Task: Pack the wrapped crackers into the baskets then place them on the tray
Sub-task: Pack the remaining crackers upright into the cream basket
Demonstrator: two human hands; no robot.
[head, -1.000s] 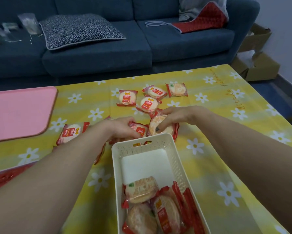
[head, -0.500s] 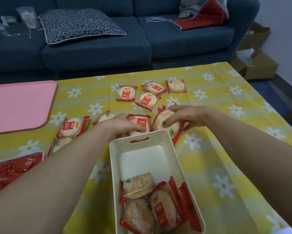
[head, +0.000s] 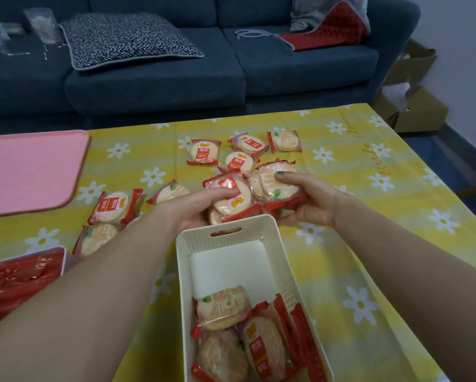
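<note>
Left hand (head: pixel 195 206) has its fingers curled around a red-wrapped round cracker packet (head: pixel 231 195); right hand (head: pixel 308 199) clamps a second wrapped cracker stack (head: pixel 277 183). Both are held just beyond the far rim of the cream perforated plastic basket (head: pixel 259 224), which holds several packets at its near end. The basket stands on a yellow daisy-print tablecloth (head: pixel 369 216), and the pink tray (head: pixel 24 166) lies far left.

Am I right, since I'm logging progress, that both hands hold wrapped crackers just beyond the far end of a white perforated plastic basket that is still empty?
Not quite: the head view shows the white perforated plastic basket already has several wrapped crackers at its near end. The rest holds: the left hand and right hand hold crackers just beyond its far end.
</note>
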